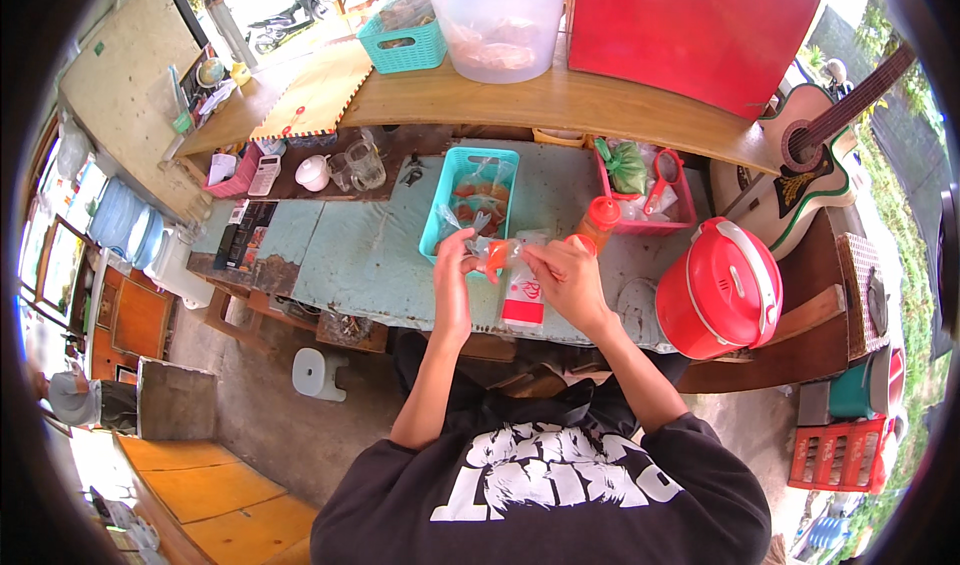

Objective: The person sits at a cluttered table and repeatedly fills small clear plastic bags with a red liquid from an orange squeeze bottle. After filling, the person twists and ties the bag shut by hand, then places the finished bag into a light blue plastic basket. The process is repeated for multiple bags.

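Between my hands is a small clear plastic bag (495, 253) with orange-red sauce in it. My left hand (453, 277) holds its filled end between thumb and fingers. The other end is pinched in my right hand (568, 273), whose fingertips are partly hidden. Just beyond my left hand stands a turquoise basket (430, 233) with several clear bags of orange-red contents. An orange squeeze bottle (600, 221) is upright behind my right hand. On the table below the held bag lies a red and white packet (523, 305) of clear plastic.
A red cooler (705, 290) with a white handle stands at the right, before a guitar (800, 150). Behind the bottle is a pink basket (683, 210) of bags. Glass mugs (365, 165) stand far left. A wooden shelf (600, 100) spans the back above the table.
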### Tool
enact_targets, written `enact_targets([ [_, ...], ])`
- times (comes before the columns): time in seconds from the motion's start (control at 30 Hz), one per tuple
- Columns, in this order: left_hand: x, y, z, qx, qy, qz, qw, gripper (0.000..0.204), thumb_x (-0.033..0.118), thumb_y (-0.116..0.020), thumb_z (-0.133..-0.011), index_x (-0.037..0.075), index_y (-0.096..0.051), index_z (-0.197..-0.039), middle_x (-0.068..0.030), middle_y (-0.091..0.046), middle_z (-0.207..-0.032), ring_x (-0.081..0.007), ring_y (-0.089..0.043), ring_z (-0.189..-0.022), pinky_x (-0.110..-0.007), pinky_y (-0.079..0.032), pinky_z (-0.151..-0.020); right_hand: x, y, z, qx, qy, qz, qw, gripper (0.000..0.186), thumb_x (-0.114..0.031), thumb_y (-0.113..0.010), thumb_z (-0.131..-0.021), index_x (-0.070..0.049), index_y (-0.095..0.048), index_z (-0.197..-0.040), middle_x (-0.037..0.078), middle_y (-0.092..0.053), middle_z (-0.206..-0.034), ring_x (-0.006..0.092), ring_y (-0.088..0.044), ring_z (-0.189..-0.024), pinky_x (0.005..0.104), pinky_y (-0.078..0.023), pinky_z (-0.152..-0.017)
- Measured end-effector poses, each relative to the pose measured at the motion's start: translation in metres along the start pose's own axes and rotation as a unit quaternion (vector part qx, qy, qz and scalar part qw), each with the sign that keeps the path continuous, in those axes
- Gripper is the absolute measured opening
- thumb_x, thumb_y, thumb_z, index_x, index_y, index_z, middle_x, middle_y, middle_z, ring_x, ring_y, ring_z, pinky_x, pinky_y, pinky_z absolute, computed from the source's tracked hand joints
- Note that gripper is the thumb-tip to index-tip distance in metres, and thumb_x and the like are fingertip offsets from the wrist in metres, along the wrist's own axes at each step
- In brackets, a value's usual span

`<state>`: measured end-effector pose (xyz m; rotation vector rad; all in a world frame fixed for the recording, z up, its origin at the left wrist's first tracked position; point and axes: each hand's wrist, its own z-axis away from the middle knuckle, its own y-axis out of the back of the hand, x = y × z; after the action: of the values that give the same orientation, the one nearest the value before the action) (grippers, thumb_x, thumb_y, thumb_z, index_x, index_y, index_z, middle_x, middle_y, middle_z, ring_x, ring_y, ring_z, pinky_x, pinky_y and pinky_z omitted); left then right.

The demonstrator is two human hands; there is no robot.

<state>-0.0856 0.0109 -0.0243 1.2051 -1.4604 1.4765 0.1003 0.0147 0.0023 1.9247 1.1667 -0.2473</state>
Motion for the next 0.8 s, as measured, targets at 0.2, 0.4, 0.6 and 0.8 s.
enact_targets([
  [0.2,-0.042,-0.009,0.021,-0.089,0.031,-0.036,0.995,0.048,0.039,-0.04,-0.108,0.004,-0.052,-0.137,-0.0098,-0.063,-0.123,-0.014,-0.054,-0.11,-0.033,-0.037,-0.105,-0.002,-0.034,0.009,0.06,-0.295,-0.403,0.864,0.017,-0.014,-0.065,-0.098,0.001,-0.073,-0.098,-0.004,-0.069,-0.084,0.0027,-0.055,-0.068,0.0236,-0.042,-0.06],
  [0.4,-0.056,-0.026,0.022,-0.119,0.115,0.088,0.982,0.062,0.049,-0.033,-0.108,0.002,-0.045,-0.146,-0.0141,-0.051,-0.144,-0.0198,-0.044,-0.135,-0.034,-0.031,-0.114,0.004,-0.073,0.033,0.079,-0.385,-0.548,0.738,0.016,-0.012,-0.063,-0.097,0.0,-0.073,-0.102,0.0,-0.069,-0.088,0.0055,-0.06,-0.075,0.0225,-0.049,-0.067],
  [0.6,-0.054,-0.024,0.018,-0.138,0.153,0.111,0.972,0.065,0.052,-0.035,-0.105,0.003,-0.045,-0.146,-0.0137,-0.053,-0.145,-0.0205,-0.05,-0.131,-0.036,-0.035,-0.112,0.012,-0.066,0.037,0.048,-0.457,-0.632,0.624,0.012,-0.013,-0.061,-0.098,-0.005,-0.069,-0.094,-0.009,-0.047,-0.065,0.0025,-0.038,-0.057,0.0247,-0.03,-0.053],
  [0.8,-0.056,-0.014,0.014,-0.16,0.128,0.098,0.974,0.055,0.045,-0.04,-0.107,0.002,-0.052,-0.139,-0.0124,-0.058,-0.139,-0.019,-0.055,-0.124,-0.034,-0.043,-0.105,0.015,-0.058,0.032,0.002,-0.49,-0.718,0.494,0.021,-0.02,-0.059,-0.1,-0.015,-0.058,-0.08,-0.01,-0.029,-0.059,0.0055,-0.026,-0.052,0.0274,-0.024,-0.053],
])
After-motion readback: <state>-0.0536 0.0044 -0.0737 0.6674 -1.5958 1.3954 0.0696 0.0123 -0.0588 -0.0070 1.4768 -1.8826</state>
